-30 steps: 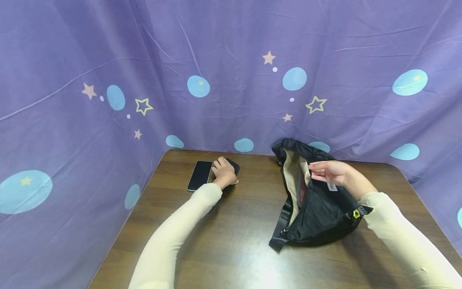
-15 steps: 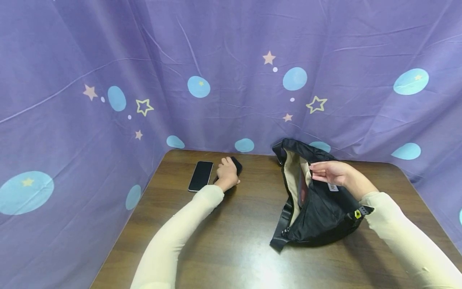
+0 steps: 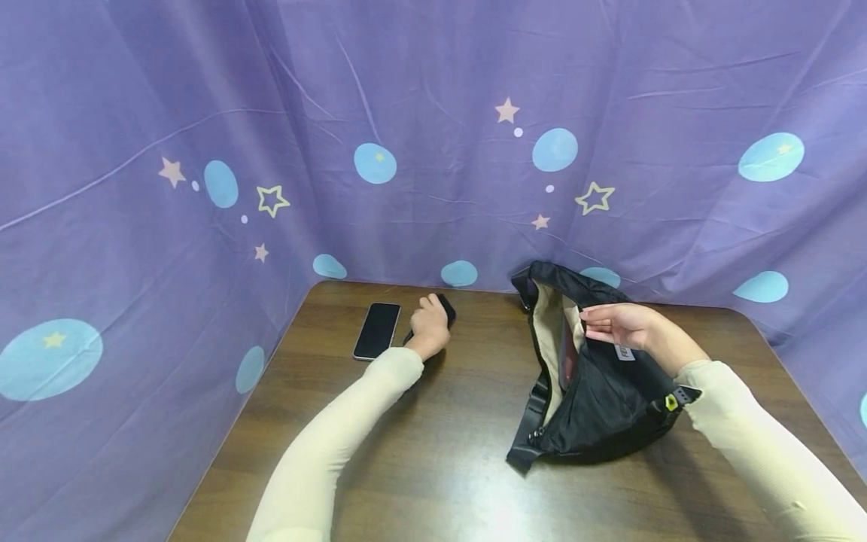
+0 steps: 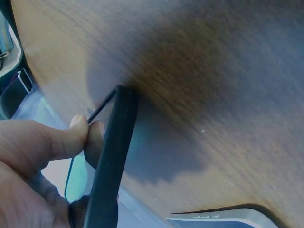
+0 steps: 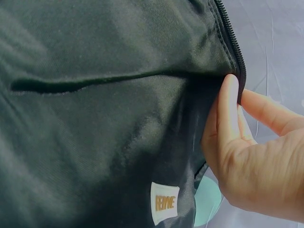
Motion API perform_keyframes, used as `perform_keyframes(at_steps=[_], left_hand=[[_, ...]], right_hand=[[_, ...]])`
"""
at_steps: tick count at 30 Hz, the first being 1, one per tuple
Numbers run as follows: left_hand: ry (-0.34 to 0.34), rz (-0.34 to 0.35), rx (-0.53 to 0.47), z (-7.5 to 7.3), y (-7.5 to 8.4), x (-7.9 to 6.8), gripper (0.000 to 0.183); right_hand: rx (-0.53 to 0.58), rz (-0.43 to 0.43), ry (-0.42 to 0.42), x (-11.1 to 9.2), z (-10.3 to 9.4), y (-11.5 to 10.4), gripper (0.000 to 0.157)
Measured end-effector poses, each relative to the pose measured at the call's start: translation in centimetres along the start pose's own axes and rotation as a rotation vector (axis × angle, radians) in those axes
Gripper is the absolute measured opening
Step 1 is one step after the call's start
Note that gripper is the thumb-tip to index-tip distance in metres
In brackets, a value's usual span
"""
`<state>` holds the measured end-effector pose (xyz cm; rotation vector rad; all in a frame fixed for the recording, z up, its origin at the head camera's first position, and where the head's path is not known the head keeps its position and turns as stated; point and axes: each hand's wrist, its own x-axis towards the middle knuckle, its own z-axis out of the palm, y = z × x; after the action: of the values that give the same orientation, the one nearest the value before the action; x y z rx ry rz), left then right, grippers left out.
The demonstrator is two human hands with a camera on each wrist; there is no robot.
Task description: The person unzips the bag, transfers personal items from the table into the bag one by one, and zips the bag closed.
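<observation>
In the head view, my left hand (image 3: 429, 327) grips a black phone (image 3: 446, 310) at the back of the table, left of the middle. The left wrist view shows the thumb pinching the phone (image 4: 114, 147), which is tilted up on edge over the wood. A second phone (image 3: 376, 331), dark-screened with a light rim, lies flat just to the left. On the right, my right hand (image 3: 619, 324) pinches the zippered edge of a black waist bag (image 3: 612, 399). The bag gapes, with its beige lining (image 3: 546, 316) showing and a reddish-brown thing (image 3: 570, 361) inside, mostly hidden.
The brown wooden table (image 3: 433, 452) meets a purple curtain (image 3: 433, 150) along its back and left sides. A strap (image 3: 524, 440) trails from the bag's near left end, and a buckle (image 3: 680, 397) with a yellow-green part sits by the right wrist.
My left hand has shifted slightly right and taken the black phone, which has turned up from lying flat. The right hand keeps its pinch on the bag's edge.
</observation>
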<state>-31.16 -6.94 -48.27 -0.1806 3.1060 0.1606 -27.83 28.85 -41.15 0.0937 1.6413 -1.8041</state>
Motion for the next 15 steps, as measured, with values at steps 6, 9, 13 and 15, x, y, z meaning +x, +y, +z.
perform_keyframes(at_steps=[6, 9, 13, 15], left_hand=[[0.030, 0.030, -0.052, -0.4, -0.2, 0.0, 0.056], [0.033, 0.033, -0.081, -0.6, -0.2, 0.0, 0.053], [0.025, 0.032, -0.122, -1.0, -0.2, 0.0, 0.049], [0.018, 0.032, -0.136, -1.1, -0.2, 0.0, 0.049]], right_hand=[[-0.005, 0.004, -0.003, -0.2, 0.2, -0.2, 0.028], [-0.007, 0.004, -0.004, -0.2, 0.2, -0.2, 0.026], [-0.004, 0.000, -0.010, -0.1, 0.0, 0.0, 0.028], [-0.002, -0.001, -0.010, 0.0, 0.0, 0.0, 0.029]])
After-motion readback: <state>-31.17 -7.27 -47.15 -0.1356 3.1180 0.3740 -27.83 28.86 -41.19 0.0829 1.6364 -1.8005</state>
